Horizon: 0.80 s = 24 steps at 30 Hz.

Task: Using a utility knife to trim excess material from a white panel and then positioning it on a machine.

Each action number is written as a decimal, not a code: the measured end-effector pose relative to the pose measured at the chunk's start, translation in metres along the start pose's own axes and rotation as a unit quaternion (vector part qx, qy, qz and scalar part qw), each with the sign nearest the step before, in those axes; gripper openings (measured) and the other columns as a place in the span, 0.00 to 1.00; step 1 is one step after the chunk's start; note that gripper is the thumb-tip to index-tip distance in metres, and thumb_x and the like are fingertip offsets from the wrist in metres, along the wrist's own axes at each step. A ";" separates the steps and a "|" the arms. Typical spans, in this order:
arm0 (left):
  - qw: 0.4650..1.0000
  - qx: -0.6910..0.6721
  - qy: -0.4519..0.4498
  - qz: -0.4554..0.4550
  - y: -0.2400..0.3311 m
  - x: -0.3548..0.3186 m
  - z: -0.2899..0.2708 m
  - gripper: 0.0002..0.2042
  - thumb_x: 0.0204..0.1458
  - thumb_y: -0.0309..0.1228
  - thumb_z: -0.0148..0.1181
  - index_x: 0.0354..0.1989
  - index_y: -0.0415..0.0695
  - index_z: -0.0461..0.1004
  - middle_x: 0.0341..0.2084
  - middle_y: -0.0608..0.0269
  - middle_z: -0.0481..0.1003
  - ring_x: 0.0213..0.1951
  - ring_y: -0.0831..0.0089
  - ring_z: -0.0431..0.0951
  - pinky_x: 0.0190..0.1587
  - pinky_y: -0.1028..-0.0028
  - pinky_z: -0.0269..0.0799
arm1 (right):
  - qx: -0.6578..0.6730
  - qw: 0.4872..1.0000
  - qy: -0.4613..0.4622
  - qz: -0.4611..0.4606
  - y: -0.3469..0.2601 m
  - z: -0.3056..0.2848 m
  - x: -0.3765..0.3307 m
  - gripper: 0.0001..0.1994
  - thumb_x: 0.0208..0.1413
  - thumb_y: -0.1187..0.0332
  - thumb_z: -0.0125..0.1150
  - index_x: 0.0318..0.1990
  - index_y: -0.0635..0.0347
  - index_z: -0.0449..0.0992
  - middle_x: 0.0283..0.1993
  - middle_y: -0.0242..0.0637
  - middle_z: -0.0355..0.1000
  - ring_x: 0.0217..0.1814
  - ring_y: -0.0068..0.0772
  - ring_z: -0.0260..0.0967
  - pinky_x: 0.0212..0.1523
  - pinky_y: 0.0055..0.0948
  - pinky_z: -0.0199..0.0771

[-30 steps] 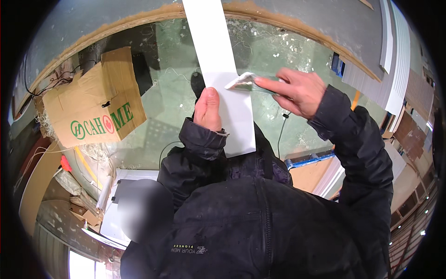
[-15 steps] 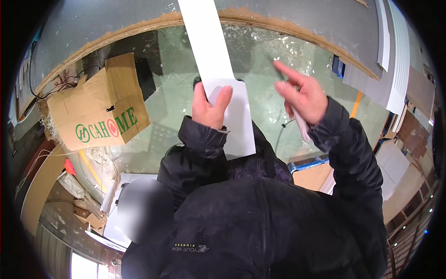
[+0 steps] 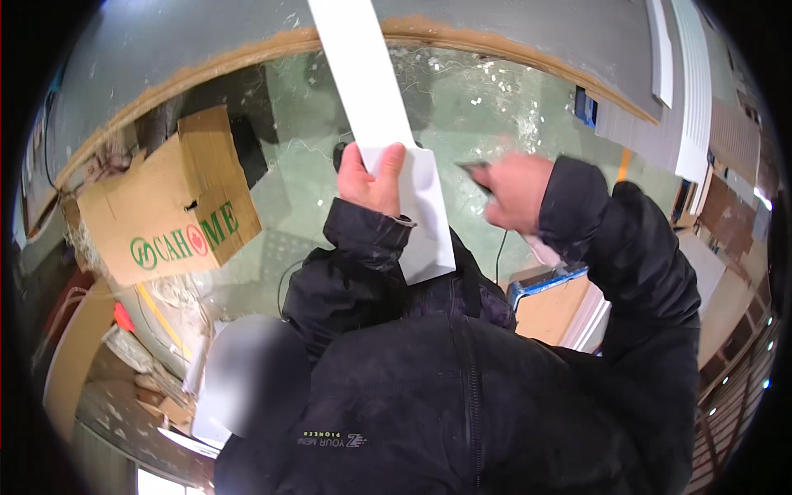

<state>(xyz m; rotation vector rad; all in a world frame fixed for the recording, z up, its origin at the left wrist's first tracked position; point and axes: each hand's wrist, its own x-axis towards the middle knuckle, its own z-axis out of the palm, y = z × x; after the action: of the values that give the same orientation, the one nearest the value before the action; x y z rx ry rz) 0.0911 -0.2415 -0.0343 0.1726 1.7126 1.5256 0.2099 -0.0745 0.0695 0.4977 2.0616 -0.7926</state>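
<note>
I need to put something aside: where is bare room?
The grey, brown-edged worktop looks mostly bare either side of the long white panel. Crowded: scrap-littered green floor to its right; tangled pale cord beside the brown cardboard box.

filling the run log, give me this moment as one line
left hand: grips white board | right hand: apart from board, holds blurred dark object | cardboard box: to the left

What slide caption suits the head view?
Left hand grips a long white panel; blurred right hand holds a dark pointed object.
</note>
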 end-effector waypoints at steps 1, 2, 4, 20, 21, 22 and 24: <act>0.999 -0.043 -0.003 -0.011 0.003 0.004 -0.004 0.14 0.57 0.32 0.62 0.44 0.35 0.69 0.34 0.59 0.77 0.35 0.74 0.76 0.40 0.73 0.73 | -0.057 0.994 -0.071 0.062 0.015 0.012 -0.010 0.27 0.46 0.67 0.56 0.55 0.71 0.70 0.24 0.60 0.69 0.28 0.61 0.71 0.33 0.48 0.72; 0.996 -0.083 0.011 -0.017 0.004 0.012 -0.007 0.14 0.57 0.32 0.62 0.44 0.35 0.70 0.34 0.59 0.77 0.36 0.74 0.76 0.42 0.73 0.72 | -0.025 0.998 -0.024 0.053 0.026 0.020 -0.026 0.27 0.47 0.66 0.58 0.57 0.69 0.70 0.27 0.60 0.71 0.30 0.62 0.72 0.33 0.47 0.72; 0.997 -0.063 -0.031 -0.024 0.009 0.015 -0.002 0.20 0.54 0.32 0.66 0.49 0.34 0.66 0.39 0.56 0.76 0.40 0.73 0.76 0.45 0.71 0.72 | 0.107 0.981 0.129 0.096 0.045 0.042 -0.061 0.28 0.50 0.65 0.59 0.60 0.66 0.68 0.28 0.58 0.72 0.29 0.58 0.73 0.35 0.42 0.74; 0.995 0.064 0.047 0.053 -0.002 0.027 0.091 0.36 0.41 0.25 0.73 0.54 0.33 0.54 0.42 0.51 0.69 0.43 0.64 0.72 0.47 0.66 0.71 | 0.570 0.653 0.490 0.093 0.019 0.185 -0.092 0.34 0.56 0.76 0.57 0.70 0.64 0.52 0.39 0.30 0.69 0.35 0.19 0.63 0.37 0.21 0.67; 0.995 0.055 0.051 0.069 -0.014 0.023 0.102 0.32 0.45 0.24 0.71 0.53 0.33 0.55 0.42 0.50 0.70 0.44 0.64 0.72 0.47 0.66 0.70 | 0.575 0.648 0.479 0.140 0.007 0.180 -0.105 0.33 0.56 0.77 0.56 0.70 0.65 0.53 0.45 0.32 0.69 0.40 0.20 0.63 0.43 0.21 0.67; 0.999 0.001 0.016 0.041 -0.014 0.003 0.119 0.29 0.47 0.23 0.69 0.53 0.32 0.55 0.44 0.48 0.70 0.45 0.64 0.73 0.47 0.67 0.70 | 0.585 0.632 0.472 0.191 -0.002 0.183 -0.123 0.32 0.57 0.78 0.55 0.69 0.66 0.54 0.52 0.33 0.68 0.45 0.21 0.64 0.48 0.20 0.66; 0.997 0.051 -0.057 0.034 -0.051 -0.013 0.125 0.22 0.50 0.25 0.67 0.49 0.31 0.63 0.39 0.50 0.74 0.41 0.64 0.75 0.45 0.67 0.72 | 0.540 0.634 0.519 0.194 -0.020 0.212 -0.124 0.30 0.56 0.78 0.57 0.67 0.69 0.58 0.61 0.44 0.67 0.56 0.28 0.66 0.59 0.24 0.63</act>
<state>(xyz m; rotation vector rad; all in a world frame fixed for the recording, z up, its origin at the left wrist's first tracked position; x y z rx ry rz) 0.2000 -0.1667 -0.0648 0.3665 1.7100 1.4486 0.3887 -0.2426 0.0863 2.4691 1.9360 -1.6691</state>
